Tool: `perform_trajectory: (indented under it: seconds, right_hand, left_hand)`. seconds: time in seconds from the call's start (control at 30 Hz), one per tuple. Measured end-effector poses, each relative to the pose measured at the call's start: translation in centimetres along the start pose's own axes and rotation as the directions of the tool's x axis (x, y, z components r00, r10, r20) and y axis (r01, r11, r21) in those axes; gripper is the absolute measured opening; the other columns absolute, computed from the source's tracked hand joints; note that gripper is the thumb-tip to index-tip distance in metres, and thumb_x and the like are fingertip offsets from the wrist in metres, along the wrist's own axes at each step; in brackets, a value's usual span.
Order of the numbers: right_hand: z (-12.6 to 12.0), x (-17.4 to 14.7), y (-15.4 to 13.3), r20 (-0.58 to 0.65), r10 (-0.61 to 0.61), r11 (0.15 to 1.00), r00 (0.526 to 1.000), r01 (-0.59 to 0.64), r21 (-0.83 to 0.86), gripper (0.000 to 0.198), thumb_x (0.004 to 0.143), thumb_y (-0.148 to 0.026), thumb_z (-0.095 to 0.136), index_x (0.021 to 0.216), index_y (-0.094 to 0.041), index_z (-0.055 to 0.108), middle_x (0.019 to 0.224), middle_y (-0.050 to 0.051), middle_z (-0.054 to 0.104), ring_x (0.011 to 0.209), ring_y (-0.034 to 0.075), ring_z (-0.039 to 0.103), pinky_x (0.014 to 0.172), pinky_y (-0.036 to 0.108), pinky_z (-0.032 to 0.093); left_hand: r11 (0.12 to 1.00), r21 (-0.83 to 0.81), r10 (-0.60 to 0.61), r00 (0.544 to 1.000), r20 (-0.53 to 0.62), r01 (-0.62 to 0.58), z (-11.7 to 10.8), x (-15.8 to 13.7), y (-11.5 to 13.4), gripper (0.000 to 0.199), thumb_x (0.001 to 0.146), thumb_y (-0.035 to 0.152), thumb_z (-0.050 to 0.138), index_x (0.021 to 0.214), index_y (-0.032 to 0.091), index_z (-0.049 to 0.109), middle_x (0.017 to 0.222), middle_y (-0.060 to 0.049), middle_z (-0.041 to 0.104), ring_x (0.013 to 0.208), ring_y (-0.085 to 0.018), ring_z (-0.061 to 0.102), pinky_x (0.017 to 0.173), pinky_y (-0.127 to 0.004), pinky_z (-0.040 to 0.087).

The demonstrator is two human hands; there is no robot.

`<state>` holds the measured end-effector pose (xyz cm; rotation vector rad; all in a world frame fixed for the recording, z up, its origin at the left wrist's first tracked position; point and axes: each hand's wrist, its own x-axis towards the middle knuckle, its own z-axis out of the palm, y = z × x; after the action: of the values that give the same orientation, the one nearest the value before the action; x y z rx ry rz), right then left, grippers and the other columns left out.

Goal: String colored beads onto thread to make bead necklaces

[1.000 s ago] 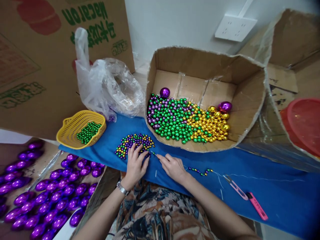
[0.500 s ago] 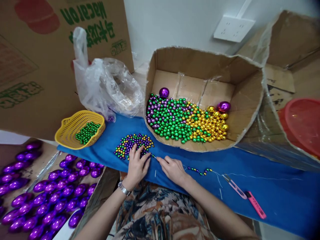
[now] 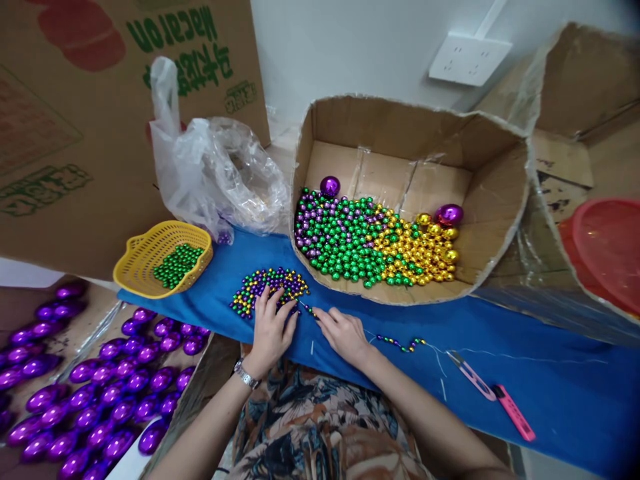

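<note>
A small pile of purple, green and gold beads point(image 3: 250, 288) lies on the blue cloth. My left hand point(image 3: 273, 325) rests at its near edge, fingers spread and partly covering the beads. Just to the right, my right hand point(image 3: 344, 335) pinches a thin needle point(image 3: 302, 305) that points at the pile. A few beads point(image 3: 309, 311) sit on the needle close to my right fingertips. Behind that hand, a thread runs right across the cloth, carrying a short row of strung beads point(image 3: 400, 344).
Pink thread snips point(image 3: 473, 377) and a pink box cutter point(image 3: 514, 413) lie at the right on the blue cloth point(image 3: 560, 400). A cut-down carton point(image 3: 415, 127) holds loose beads. At the left are a yellow basket point(image 3: 135, 257), a plastic bag point(image 3: 185, 167) and many purple baubles point(image 3: 113, 393).
Beads on the needle now sit against my right fingertips, with the bare needle tip beyond them. My left fingers have drawn slightly left, away from the tip.
</note>
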<state>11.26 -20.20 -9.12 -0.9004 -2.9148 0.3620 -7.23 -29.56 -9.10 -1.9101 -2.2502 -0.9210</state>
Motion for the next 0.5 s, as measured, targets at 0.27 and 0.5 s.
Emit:
perform_trajectory:
  seconds: [0.27, 0.5]
  right_hand:
    - [0.0, 0.4, 0.0, 0.002, 0.039, 0.999, 0.999, -0.039, 0.019, 0.037, 0.101, -0.035, 0.036, 0.133, -0.028, 0.054, 0.093, 0.004, 0.066, 0.077, 0.013, 0.065, 0.062, 0.020, 0.040]
    - [-0.3, 0.5, 0.4, -0.035, 0.105, 0.994, 0.994, -0.104, 0.020, 0.037, 0.101, -0.035, 0.036, 0.131, -0.027, 0.057, 0.092, 0.004, 0.066, 0.078, 0.012, 0.065, 0.062, 0.019, 0.040]
  left_hand:
    - [1.000, 0.003, 0.021, 1.000, 0.014, -0.021, 0.2, 0.0, -0.1, 0.020, 0.088, 0.021, 0.056, 0.106, 0.024, 0.066, 0.133, -0.011, 0.052, 0.139, -0.035, 0.028, 0.108, -0.062, 0.030]
    - [1.000, 0.018, 0.017, 1.000, 0.003, -0.017, 0.7, 1.4, -0.2, 0.024, 0.088, 0.023, 0.056, 0.111, 0.022, 0.063, 0.133, -0.012, 0.052, 0.140, -0.035, 0.026, 0.109, -0.060, 0.030]
